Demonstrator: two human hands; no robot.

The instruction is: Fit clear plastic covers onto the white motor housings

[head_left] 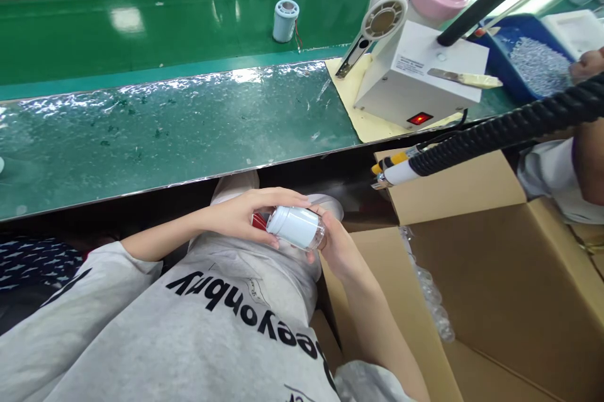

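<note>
Above my lap, a light-blue cylindrical fan housing (296, 226) lies on its side between both hands. Around its left end curl the thumb and fingers of my left hand (250, 216), with something red showing beside the palm. A clear plastic part (319, 233) sits at the housing's right end, where my right hand (336, 241) grips it; some of those fingers are hidden. A similar light-blue fan housing (285, 21) stands upright on the green belt, thin red and dark wires hanging from it.
A white box with a lit red switch (419, 118) stands on the bench (189, 131), a handheld fan (384, 15) leaning by it. To the right are an open carton (500, 276), a black ribbed hose (509, 122), a blue bin (514, 56) of small parts and another person's hand (587, 67).
</note>
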